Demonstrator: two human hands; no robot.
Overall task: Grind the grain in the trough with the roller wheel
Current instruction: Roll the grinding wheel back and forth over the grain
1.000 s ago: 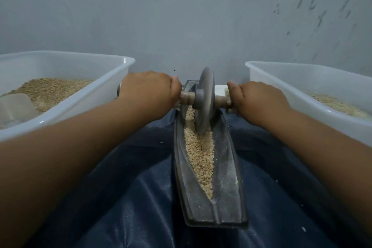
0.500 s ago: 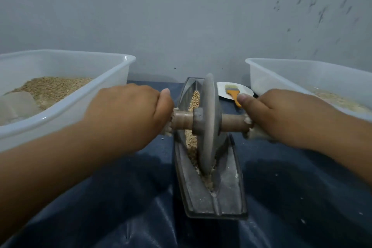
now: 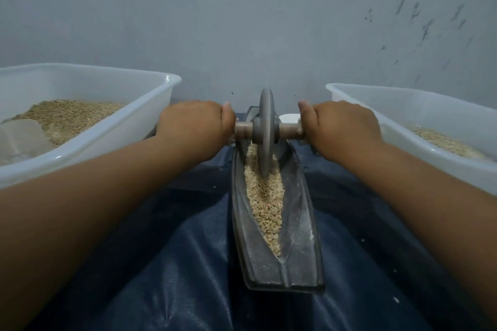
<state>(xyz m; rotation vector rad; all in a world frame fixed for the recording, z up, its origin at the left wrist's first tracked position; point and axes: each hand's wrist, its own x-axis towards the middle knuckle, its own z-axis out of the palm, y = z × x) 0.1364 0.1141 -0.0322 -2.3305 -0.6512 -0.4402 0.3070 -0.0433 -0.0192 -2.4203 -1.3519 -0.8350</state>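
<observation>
While both hands grip roller wheel [image 3: 266, 131] axle, grain bins [image 3: 107, 142] flanking trough [image 3: 301, 250].

both arms stretched toward 12 o'clock, left hand [image 3: 195, 126] and right hand [image 3: 343, 127] fisted, knuckles up.

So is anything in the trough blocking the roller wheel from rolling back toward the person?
Nothing visible does. The roller wheel sits at the far end of the trough, and between it and the near end lies only the grain to be ground.
</observation>
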